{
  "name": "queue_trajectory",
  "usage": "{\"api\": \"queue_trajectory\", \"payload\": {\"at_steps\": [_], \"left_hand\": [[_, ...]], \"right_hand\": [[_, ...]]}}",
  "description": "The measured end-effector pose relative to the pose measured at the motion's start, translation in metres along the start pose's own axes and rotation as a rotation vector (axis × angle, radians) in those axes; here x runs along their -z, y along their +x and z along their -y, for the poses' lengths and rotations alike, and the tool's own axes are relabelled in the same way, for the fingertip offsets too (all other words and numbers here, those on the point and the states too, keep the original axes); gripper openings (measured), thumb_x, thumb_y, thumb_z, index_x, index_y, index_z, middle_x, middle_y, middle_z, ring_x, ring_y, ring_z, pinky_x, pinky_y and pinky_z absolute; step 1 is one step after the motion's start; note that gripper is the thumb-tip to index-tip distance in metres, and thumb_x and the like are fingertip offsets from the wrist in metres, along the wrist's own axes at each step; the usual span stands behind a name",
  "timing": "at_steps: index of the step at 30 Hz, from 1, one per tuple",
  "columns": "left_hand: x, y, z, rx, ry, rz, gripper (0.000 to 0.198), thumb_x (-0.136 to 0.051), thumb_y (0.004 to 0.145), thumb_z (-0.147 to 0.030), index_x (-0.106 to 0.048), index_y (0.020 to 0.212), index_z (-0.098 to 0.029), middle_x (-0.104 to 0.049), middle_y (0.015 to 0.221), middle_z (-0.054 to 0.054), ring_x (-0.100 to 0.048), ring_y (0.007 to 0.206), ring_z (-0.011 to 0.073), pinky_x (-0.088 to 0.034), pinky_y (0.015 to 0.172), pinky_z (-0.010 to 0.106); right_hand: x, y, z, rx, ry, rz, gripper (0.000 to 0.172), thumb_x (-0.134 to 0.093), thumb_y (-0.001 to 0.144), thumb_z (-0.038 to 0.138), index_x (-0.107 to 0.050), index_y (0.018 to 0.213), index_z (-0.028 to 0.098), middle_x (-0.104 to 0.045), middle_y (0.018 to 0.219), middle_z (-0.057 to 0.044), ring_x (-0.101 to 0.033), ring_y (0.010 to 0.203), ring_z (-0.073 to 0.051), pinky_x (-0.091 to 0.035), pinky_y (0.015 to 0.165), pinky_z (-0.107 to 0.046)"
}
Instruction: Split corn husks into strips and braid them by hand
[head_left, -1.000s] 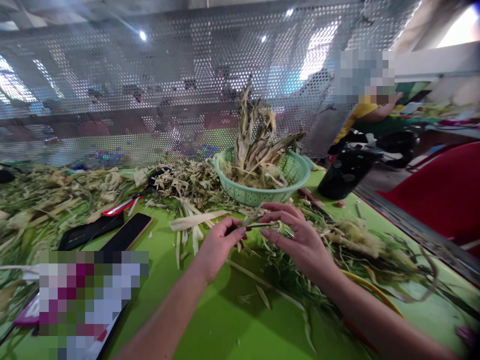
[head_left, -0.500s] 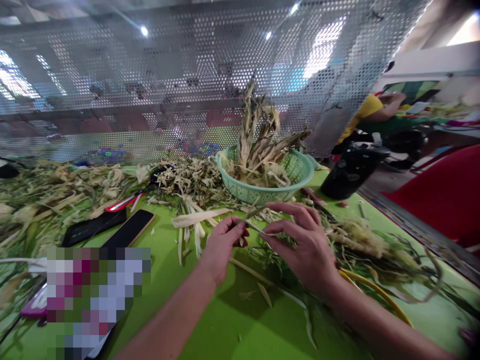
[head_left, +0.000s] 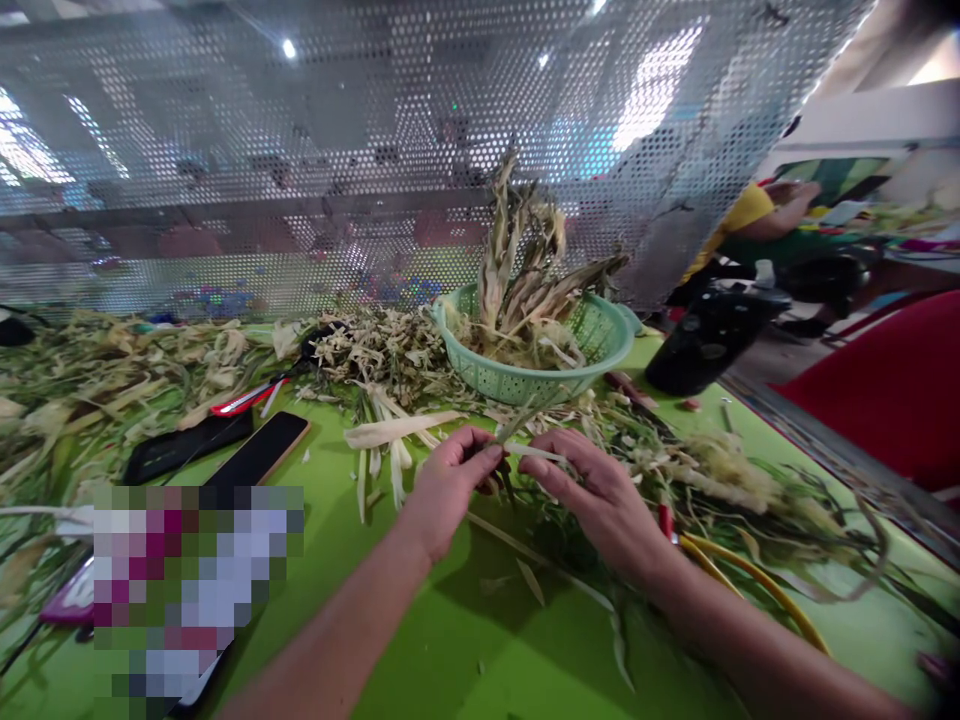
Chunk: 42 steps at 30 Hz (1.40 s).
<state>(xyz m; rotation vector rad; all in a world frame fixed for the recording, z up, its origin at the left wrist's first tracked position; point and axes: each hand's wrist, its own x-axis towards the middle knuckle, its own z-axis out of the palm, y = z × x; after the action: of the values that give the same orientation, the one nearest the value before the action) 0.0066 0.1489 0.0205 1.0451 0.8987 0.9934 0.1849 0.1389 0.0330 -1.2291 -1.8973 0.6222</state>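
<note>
Gripping a narrow plant strip (head_left: 531,452) at the centre of the frame, the left hand (head_left: 450,490) has thumb and forefinger pinched together on it. The right hand (head_left: 592,490), just right of centre, holds the pale end of the same strip between thumb and bent fingers. The strip spans the gap between the two hands, above the green table (head_left: 435,650); a greener length rises from the left fingertips. Exact finger contact on the far side is hidden.

Beneath and beside the right hand lies a tangle of thin green shreds (head_left: 551,520). A yellow handle (head_left: 757,580) curves beside the right forearm, at lower right; the rest of that item is largely covered.

Left of the left hand, a bunch of pale strips (head_left: 397,432) rests on the table. Beyond the hands, at upper centre, a light green basket (head_left: 517,382) contains dry husks (head_left: 499,265), some upright, others leaning right. A dark bottle (head_left: 705,340) stands tilted in view to the basket's right. A tuft of pale fibres (head_left: 727,482) lies at right.

At left, a phone (head_left: 259,455) lies near a flat black item (head_left: 187,447) and a red-edged tool (head_left: 247,398). Loose husks (head_left: 142,385) cover the left edge. A perforated panel (head_left: 300,150) fills the upper frame; a person in a yellow sleeve (head_left: 750,208) is at upper right.
</note>
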Motion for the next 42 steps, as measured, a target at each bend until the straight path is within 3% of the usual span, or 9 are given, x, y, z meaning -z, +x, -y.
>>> {"api": "queue_trajectory", "payload": {"at_steps": [3, 10, 13, 18, 23, 29, 35, 38, 42], "left_hand": [[-0.002, -0.001, 0.0, 0.008, 0.024, -0.037, 0.019, -0.061, 0.084, -0.035, -0.061, 0.09, -0.018, -0.058, 0.084, 0.0, -0.052, 0.076, 0.0115, -0.04, 0.072, 0.025], [-0.003, 0.005, 0.006, -0.04, -0.164, -0.121, 0.015, -0.066, 0.079, -0.029, -0.061, 0.083, -0.015, -0.056, 0.076, 0.0, -0.049, 0.069, 0.0093, -0.037, 0.066, 0.022], [0.002, 0.007, 0.003, -0.002, -0.179, -0.076, 0.016, -0.067, 0.078, -0.029, -0.06, 0.081, -0.015, -0.054, 0.073, -0.001, -0.048, 0.067, 0.0089, -0.037, 0.065, 0.022], [0.004, 0.006, 0.0, 0.048, -0.113, 0.066, 0.017, -0.067, 0.078, -0.03, -0.06, 0.081, -0.015, -0.056, 0.073, -0.001, -0.049, 0.068, 0.0091, -0.038, 0.066, 0.022], [0.0, 0.0, -0.002, 0.081, -0.028, 0.196, 0.017, -0.068, 0.077, -0.031, -0.062, 0.082, -0.015, -0.056, 0.074, 0.0, -0.049, 0.067, 0.0094, -0.038, 0.067, 0.023], [-0.003, -0.004, -0.004, 0.176, 0.157, 0.338, 0.021, -0.069, 0.075, -0.034, -0.063, 0.082, -0.015, -0.06, 0.077, 0.002, -0.054, 0.073, 0.0135, -0.042, 0.072, 0.027], [-0.005, -0.002, -0.001, 0.127, 0.311, 0.208, 0.018, -0.065, 0.078, -0.033, -0.063, 0.084, -0.016, -0.062, 0.08, 0.002, -0.055, 0.075, 0.0145, -0.041, 0.075, 0.03], [-0.004, 0.0, 0.001, 0.05, 0.256, 0.132, 0.019, -0.063, 0.08, -0.035, -0.061, 0.084, -0.017, -0.059, 0.077, 0.0, -0.052, 0.072, 0.0128, -0.039, 0.072, 0.028], [-0.004, 0.0, 0.002, 0.038, 0.17, 0.126, 0.021, -0.064, 0.08, -0.037, -0.062, 0.087, -0.017, -0.059, 0.08, 0.001, -0.052, 0.073, 0.0123, -0.04, 0.072, 0.027]], "right_hand": [[0.0, 0.001, -0.002, -0.045, 0.019, -0.005, 0.033, -0.044, 0.097, 0.04, -0.059, 0.075, 0.021, -0.057, 0.076, -0.002, -0.053, 0.077, -0.019, -0.039, 0.071, -0.029], [-0.004, 0.001, 0.005, 0.092, 0.027, 0.207, 0.04, -0.047, 0.095, 0.039, -0.049, 0.06, 0.019, -0.051, 0.066, 0.0, -0.048, 0.069, -0.016, -0.037, 0.072, -0.03], [0.0, 0.002, 0.001, -0.037, 0.125, 0.187, 0.037, -0.049, 0.094, 0.044, -0.059, 0.067, 0.019, -0.057, 0.071, -0.001, -0.052, 0.073, -0.018, -0.038, 0.071, -0.03], [0.003, 0.006, -0.013, -0.236, 0.474, 0.014, 0.028, -0.055, 0.089, 0.046, -0.067, 0.089, 0.021, -0.067, 0.089, -0.004, -0.058, 0.089, -0.021, -0.042, 0.081, -0.031], [-0.001, 0.007, -0.015, -0.338, 0.649, -0.072, 0.021, -0.068, 0.079, 0.041, -0.067, 0.079, 0.02, -0.065, 0.077, -0.002, -0.056, 0.075, -0.017, -0.042, 0.074, -0.029], [-0.005, 0.002, -0.01, -0.358, 0.71, -0.024, 0.021, -0.072, 0.078, 0.037, -0.061, 0.072, 0.019, -0.056, 0.068, 0.002, -0.049, 0.065, -0.013, -0.038, 0.063, -0.026], [-0.003, 0.003, -0.008, -0.316, 0.612, -0.04, 0.021, -0.07, 0.079, 0.039, -0.065, 0.074, 0.02, -0.058, 0.071, 0.001, -0.049, 0.067, -0.013, -0.038, 0.064, -0.026], [-0.001, 0.004, -0.008, -0.327, 0.583, -0.045, 0.025, -0.064, 0.083, 0.045, -0.069, 0.086, 0.02, -0.063, 0.078, -0.002, -0.053, 0.072, -0.015, -0.041, 0.069, -0.028], [-0.005, 0.004, -0.008, -0.368, 0.551, 0.001, 0.03, -0.071, 0.075, 0.049, -0.07, 0.08, 0.019, -0.066, 0.074, -0.002, -0.057, 0.071, -0.016, -0.045, 0.068, -0.029]]}}
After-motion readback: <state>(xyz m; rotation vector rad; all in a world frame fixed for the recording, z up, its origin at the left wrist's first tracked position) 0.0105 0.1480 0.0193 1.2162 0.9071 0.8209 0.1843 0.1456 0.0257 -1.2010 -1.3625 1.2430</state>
